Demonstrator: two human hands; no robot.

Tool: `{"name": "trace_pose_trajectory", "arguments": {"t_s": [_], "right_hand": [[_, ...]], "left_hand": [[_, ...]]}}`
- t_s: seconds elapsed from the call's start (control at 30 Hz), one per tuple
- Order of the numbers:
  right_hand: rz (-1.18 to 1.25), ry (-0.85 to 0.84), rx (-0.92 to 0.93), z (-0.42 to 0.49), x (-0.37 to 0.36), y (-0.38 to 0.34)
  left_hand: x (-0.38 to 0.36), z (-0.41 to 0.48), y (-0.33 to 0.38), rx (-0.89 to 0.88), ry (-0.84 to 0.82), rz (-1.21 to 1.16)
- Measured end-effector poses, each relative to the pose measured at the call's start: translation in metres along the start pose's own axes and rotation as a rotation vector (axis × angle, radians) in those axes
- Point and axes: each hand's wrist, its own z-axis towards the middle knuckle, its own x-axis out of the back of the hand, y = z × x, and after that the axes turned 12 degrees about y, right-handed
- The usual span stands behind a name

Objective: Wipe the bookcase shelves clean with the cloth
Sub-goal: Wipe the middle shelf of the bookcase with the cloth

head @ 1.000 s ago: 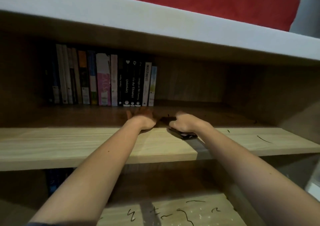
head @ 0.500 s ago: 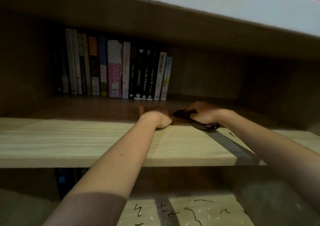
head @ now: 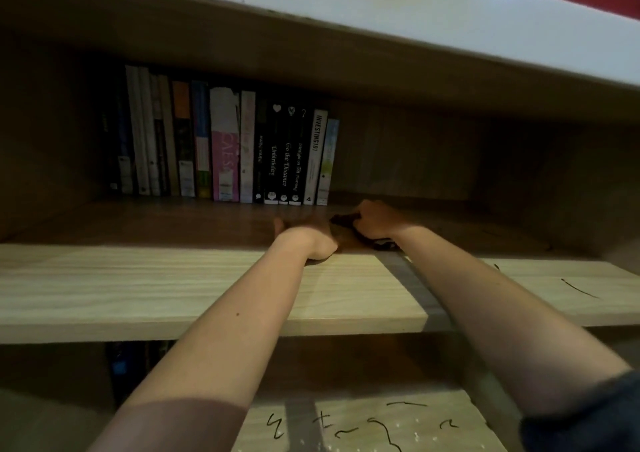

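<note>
Both bare forearms are stretched into the middle compartment of the bookcase, over the pale wooden shelf. The left hand is laid palm down on the shelf board, fingers spread flat toward the shadowed back; nothing is held in its grip. The right hand is placed just beside it, a little deeper in, and its grip is curled down onto a dark cloth, which is pressed against the shelf surface. A dark edge of the cloth is seen poking out beneath the right wrist; in the dim light the cloth's full outline cannot be made out, and it appears to reach under the left fingers as well.

A row of upright books is stood at the back of the same shelf, to the left of the hands and apart from them. Dark scribbled marks are seen on the shelf's front right part. More scribbles are seen on the lower shelf between the arms. The white top board is seen above.
</note>
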Motion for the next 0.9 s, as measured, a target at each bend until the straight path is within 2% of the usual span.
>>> {"name": "trace_pose_trajectory", "arguments": {"t_s": [0.13, 0.27, 0.37, 0.43, 0.6, 0.8, 0.9], "right_hand": [[0.031, -0.086, 0.107, -0.006, 0.013, 0.0], [0.037, -0.038, 0.031, -0.005, 0.017, 0.018], [0.029, -0.058, 0.111, -0.011, 0.013, 0.013], [0.007, -0.103, 0.162, -0.028, 0.021, 0.01], [0.07, -0.087, 0.294, -0.097, 0.035, 0.015], [0.216, -0.046, 0.18, -0.095, 0.04, 0.007], [0.346, 0.103, 0.038, -0.086, 0.052, 0.022]], "left_hand": [[-0.001, 0.001, -0.001, 0.011, -0.023, -0.041], [0.005, -0.005, 0.001, -0.02, -0.025, -0.002], [0.009, -0.01, 0.004, -0.004, -0.028, 0.012], [0.01, -0.01, 0.005, 0.018, -0.051, -0.063], [0.011, -0.007, 0.007, -0.012, 0.109, -0.116], [0.018, -0.008, 0.033, -0.013, 0.189, -0.041], [0.026, -0.004, 0.06, -0.028, 0.16, -0.119]]}}
